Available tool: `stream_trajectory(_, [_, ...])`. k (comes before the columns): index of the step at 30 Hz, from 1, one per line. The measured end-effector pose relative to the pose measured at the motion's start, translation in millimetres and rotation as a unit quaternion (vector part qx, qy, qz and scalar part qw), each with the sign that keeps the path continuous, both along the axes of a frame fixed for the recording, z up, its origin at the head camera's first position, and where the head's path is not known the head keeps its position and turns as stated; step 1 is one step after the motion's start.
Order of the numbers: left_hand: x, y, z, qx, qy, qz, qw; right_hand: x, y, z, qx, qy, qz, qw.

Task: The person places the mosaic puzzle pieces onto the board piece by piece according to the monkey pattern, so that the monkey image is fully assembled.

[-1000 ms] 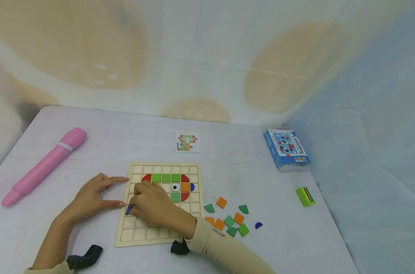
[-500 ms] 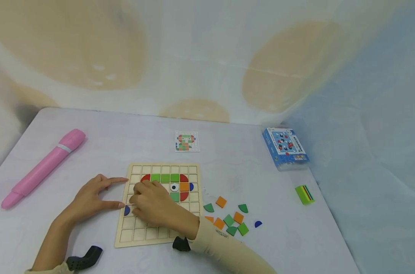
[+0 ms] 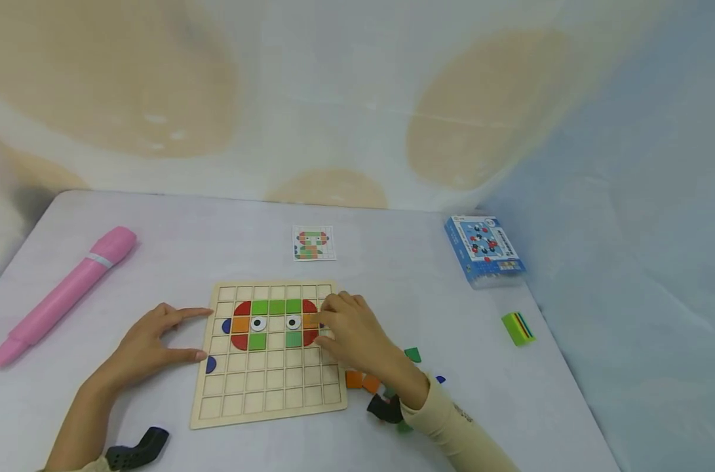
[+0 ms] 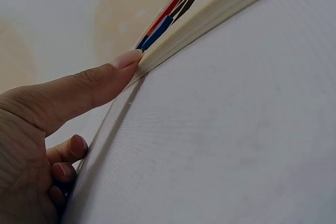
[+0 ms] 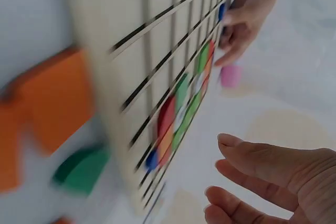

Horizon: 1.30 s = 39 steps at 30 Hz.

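Observation:
A wooden grid board (image 3: 245, 400) bears a face-like pattern of flat pieces: red quarter circles (image 3: 242, 308), green squares (image 3: 277, 307), orange squares (image 3: 240, 324) and two eye pieces (image 3: 259, 323). One blue half-circle (image 3: 210, 364) lies in a cell of its leftmost column. My left hand (image 3: 147, 341) keeps thumb and forefinger stretched out against the board's left edge; the thumb tip (image 4: 128, 59) shows right at that edge. My right hand (image 3: 357, 331) hovers at the board's right side, its loosely bent fingers (image 5: 262, 182) holding nothing in the right wrist view.
Loose orange squares (image 3: 354, 379) and a green quarter circle (image 3: 413, 354) lie right of the board, several partly hidden by the right arm. A pattern card (image 3: 314, 243) lies beyond it. Also there: a pink microphone-shaped object (image 3: 65, 295), a blue box (image 3: 485, 249) and a green block (image 3: 518, 329).
My right hand has left the blue half-circle and moved right across the board, uncovering the pattern's left half. The left hand stays at the edge. The head view has shifted slightly.

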<state>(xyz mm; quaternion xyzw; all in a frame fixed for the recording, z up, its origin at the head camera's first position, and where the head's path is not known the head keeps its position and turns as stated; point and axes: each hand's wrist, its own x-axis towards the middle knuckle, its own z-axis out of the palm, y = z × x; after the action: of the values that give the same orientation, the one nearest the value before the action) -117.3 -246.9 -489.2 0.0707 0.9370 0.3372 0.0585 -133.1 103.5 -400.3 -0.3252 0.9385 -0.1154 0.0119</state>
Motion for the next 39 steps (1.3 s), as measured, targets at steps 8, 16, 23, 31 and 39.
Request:
stream_trajectory(8, [2.1, -6, -1.1, -0.005, 0.004, 0.002, 1.0000, -6.7, 54, -14.5, -0.015, -0.024, -0.056, 0.998])
stream_trajectory(16, [2.9, -7, -2.5, 0.005, 0.001, 0.004, 1.0000, 2.3, 65, -32.6, 0.002, -0.049, -0.003, 0.999])
stream_trajectory(23, [1.2, -4, -4.0, 0.012, 0.004, -0.002, 0.9999, 8.7, 66, -36.9, 0.043, -0.026, 0.023, 0.998])
stream_trajectory(31, [-0.1, -1, -3.2, 0.013, 0.006, -0.005, 0.9999, 13.4, 68, -34.8, 0.063, -0.026, 0.007, 0.998])
stream_trajectory(39, [-0.1, -1, -3.7, 0.011, 0.004, -0.005, 0.9999, 14.2, 69, -34.2, 0.073, -0.005, 0.015, 0.997])
